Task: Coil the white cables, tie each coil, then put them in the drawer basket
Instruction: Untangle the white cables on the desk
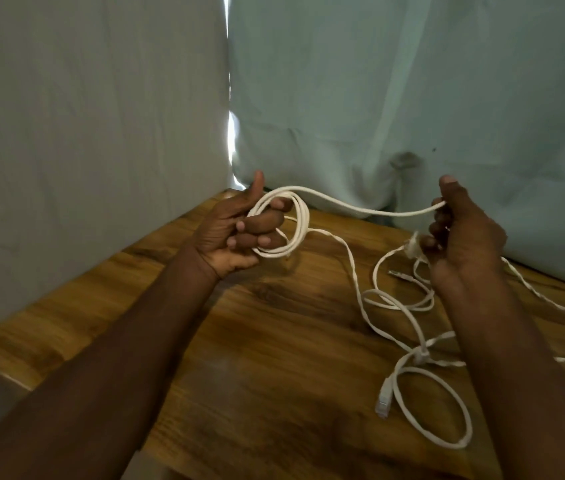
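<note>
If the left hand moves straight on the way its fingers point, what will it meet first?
The left hand points right, toward the right hand. Beyond its coil, the way looks free until the right hand, though depth is unclear.

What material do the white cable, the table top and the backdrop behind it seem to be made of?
White cable: probably plastic-sheathed; smooth, bends in soft loops.
Table top: wood or wood-look laminate; brown grain, slight sheen.
Backdrop: cloth, matt pale green-grey; it shows folds and wrinkles.

Loose white cables (412, 327) clutter the wooden table's (274, 341) right half; its left half lies bare.
</note>
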`<state>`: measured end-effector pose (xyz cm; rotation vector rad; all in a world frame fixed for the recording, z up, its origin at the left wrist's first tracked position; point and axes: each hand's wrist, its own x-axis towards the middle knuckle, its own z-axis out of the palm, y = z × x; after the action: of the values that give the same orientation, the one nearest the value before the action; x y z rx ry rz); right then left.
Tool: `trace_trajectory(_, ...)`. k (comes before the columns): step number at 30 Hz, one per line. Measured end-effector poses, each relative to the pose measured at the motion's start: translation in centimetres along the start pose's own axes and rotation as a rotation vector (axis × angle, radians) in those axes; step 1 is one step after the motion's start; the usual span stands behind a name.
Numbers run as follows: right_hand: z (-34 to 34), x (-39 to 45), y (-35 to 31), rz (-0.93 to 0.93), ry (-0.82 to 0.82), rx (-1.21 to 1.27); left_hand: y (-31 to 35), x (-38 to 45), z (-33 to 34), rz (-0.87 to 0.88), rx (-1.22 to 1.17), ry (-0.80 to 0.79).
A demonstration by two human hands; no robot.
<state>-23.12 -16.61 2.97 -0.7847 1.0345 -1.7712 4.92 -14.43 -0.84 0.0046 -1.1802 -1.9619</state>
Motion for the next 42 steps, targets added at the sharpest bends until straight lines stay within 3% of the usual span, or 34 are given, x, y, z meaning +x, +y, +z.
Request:
trace_trajectory(4,1.0,-0.7,0.5,0.177,-0.430,0.440,0.3,0.2,-0.6,0.138,-0.219,0.032)
trace_trajectory(7,1.9,-2.2,0.8,0.183,-0.585,0.498,0.7,0.2,-1.1,0.266,-0.329,0.091)
trace_trajectory(9,2.3,-2.9,1.1,0.012,-0.559,0.310,1.0,0.2,-1.5,0.378,-0.394,0.194)
trace_trajectory(12,2.4,-3.7,1.5,-0.406,-0.510,-0.189,1.5,0.2,-1.9,0.534,-0.498,0.364)
trace_trajectory(14,2.5,-4.3,2.2,-0.592,-0.596,-0.460,1.7,0.3,-2.3,0.632,-0.542,0.468)
trace_trajectory(18,3.2,-5.8,4.4,-0.673,-0.859,-0.840,1.4,0.7,-2.0,0.689,-0.554,0.506)
trace_trajectory(21,3.7,-6.6,5.6,-0.830,-1.023,-0.918,0.5,1.8,-1.0,0.607,-0.383,0.562)
trace_trajectory(24,4.0,-6.7,5.9,-0.837,-1.013,-0.828,-1.0,2.9,0.1,0.416,0.067,0.645)
trace_trajectory(26,4.1,-6.8,5.6,-0.723,-0.992,-0.716,-2.2,3.1,0.6,0.280,0.292,0.630)
trace_trajectory(31,4.0,-6.4,4.3,-0.336,-0.903,-0.410,-3.8,3.1,1.1,0.264,0.755,0.640)
trace_trajectory(37,4.0,-5.6,4.0,-0.221,-0.676,-0.354,-4.1,3.5,1.6,0.259,0.816,0.615)
trace_trajectory(42,3.9,-4.7,4.7,-0.280,-0.553,-0.380,-4.2,3.5,1.3,0.168,0.741,0.583)
